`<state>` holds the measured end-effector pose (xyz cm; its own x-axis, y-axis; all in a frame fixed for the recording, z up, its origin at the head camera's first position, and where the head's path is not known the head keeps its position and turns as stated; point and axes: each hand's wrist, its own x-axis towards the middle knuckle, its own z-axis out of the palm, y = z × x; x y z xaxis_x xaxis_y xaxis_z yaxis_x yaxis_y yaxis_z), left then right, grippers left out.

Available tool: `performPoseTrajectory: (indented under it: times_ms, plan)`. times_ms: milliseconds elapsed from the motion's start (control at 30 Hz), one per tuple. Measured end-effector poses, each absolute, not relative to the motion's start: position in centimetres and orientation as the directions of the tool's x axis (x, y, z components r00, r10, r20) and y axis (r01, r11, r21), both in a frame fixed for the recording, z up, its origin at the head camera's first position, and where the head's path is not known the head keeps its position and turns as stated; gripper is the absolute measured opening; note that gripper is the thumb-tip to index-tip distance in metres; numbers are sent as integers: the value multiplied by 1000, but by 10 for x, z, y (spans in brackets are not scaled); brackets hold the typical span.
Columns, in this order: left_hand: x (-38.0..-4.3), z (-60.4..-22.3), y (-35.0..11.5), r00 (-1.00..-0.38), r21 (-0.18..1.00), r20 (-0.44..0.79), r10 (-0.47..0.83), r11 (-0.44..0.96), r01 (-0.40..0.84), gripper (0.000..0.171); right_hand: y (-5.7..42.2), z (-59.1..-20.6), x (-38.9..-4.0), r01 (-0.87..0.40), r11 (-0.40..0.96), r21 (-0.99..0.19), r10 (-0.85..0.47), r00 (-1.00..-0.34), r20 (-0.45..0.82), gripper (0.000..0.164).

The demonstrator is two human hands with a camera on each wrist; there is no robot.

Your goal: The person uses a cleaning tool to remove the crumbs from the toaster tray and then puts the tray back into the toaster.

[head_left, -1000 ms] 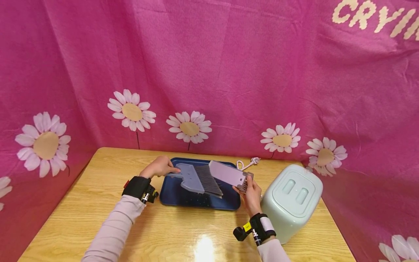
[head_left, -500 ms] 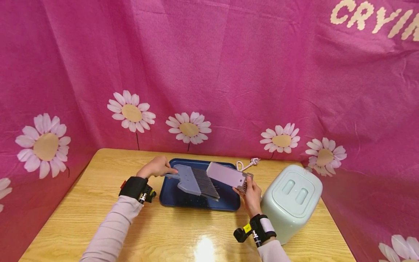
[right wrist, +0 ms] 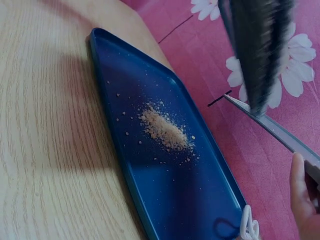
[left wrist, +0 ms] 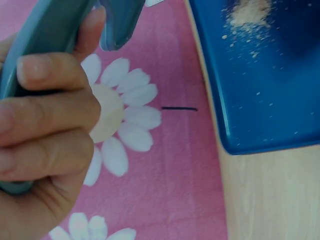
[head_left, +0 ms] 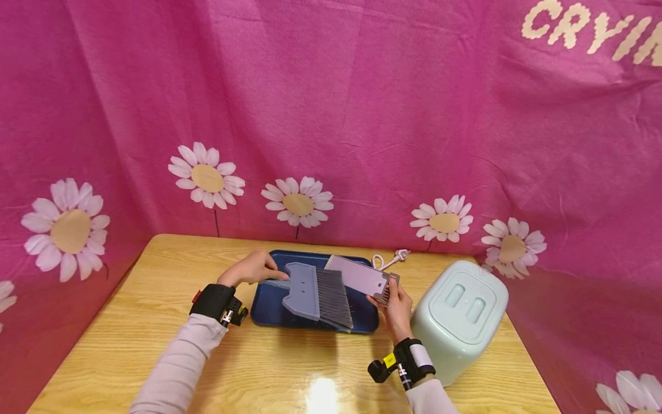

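In the head view my left hand [head_left: 253, 269] grips the handle of a grey-blue hand brush [head_left: 303, 293], its dark bristles pointing right above the tray. My left wrist view shows curled fingers round the handle [left wrist: 45, 30]. My right hand [head_left: 398, 307] holds a flat lilac dustpan [head_left: 357, 275] by its toothed grey end. Seen from the right wrist, the bristles [right wrist: 260, 55] appear against the dustpan's edge [right wrist: 280, 132], raised over the table; whether they touch, I cannot tell. Beneath lies a dark blue tray [head_left: 264, 316] with a heap of pale crumbs [right wrist: 164, 129].
A pale green lidded bin [head_left: 460, 322] stands right of my right hand. Behind the tray's right corner lies a white cord with a plug [head_left: 400, 255]. A pink flowered cloth [head_left: 357, 115] hangs behind the wooden table [head_left: 258, 368].
The brush first shifts slightly left, then swings right and toward me, so its bristles now overlap the dustpan's left end in the head view. The dustpan and right hand barely move.
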<state>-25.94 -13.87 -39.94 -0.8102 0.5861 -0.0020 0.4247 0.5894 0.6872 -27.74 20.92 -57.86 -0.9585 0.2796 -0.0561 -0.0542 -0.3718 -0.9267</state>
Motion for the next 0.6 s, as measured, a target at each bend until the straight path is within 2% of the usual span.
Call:
performPoseTrajectory:
  times_ms: [600]
  plan:
    - [-252, -415, -151, -894, 656, -13, 447, 679, 330, 45, 212, -578, -271, -45, -346, -937, 292, -955, -62, 62]
